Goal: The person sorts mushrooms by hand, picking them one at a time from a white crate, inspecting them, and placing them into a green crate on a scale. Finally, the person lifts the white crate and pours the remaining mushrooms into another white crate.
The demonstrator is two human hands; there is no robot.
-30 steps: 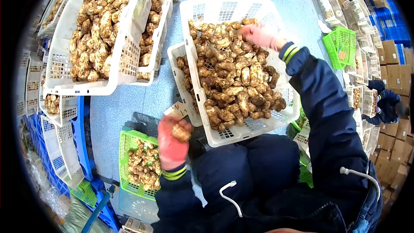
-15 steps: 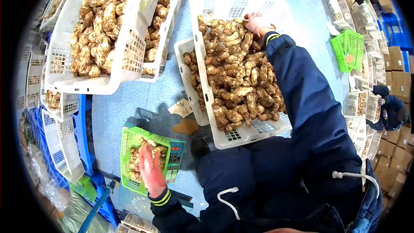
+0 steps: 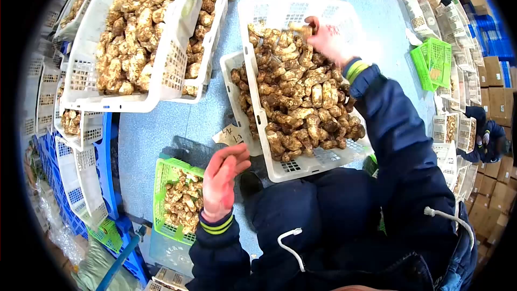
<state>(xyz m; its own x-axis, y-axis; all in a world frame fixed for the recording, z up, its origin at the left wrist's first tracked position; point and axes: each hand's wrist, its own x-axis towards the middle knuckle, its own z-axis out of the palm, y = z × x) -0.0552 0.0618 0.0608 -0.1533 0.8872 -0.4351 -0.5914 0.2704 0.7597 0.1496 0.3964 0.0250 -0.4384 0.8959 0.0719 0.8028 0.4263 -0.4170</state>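
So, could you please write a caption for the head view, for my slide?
Right hand holding a mushroom at the white crate's far end; left hand open near the green basket.

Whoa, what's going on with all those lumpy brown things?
A person's right hand seems to be pinching one lump at the far end of a white crate full of brown lumps. The left hand looks empty, raised beside a green basket with smaller lumpy pieces inside.

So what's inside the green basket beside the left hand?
The green basket holds brown, mushroom-like pieces. Whatever lies beneath them is hidden, and the left hand covers part of the rim.
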